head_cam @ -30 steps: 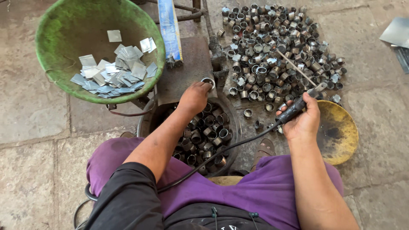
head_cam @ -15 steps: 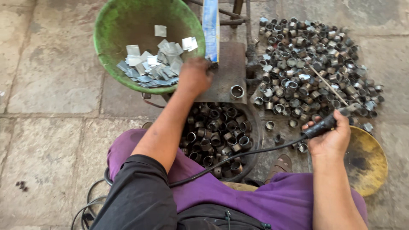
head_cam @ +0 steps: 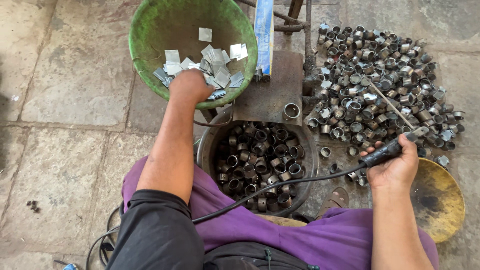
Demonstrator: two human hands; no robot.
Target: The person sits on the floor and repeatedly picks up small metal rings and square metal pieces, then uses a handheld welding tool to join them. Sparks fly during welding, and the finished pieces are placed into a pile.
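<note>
Two hands are at work. My left hand point(head_cam: 189, 86) reaches into the green basin point(head_cam: 145, 30), fingers curled down onto the small flat metal squares point(head_cam: 212, 60); I cannot tell whether its grip pinches one. My right hand point(head_cam: 395, 167) has its grip wrapped tight around the black-handled electrode holder point(head_cam: 387, 150), beside the heap of metal rings point(head_cam: 380, 75) on the stone floor point(head_cam: 60, 75).

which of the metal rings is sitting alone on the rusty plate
The single short grey metal ring near the rusty flat plate's right edge; the others lie heaped in the round pan or on the floor.
</note>
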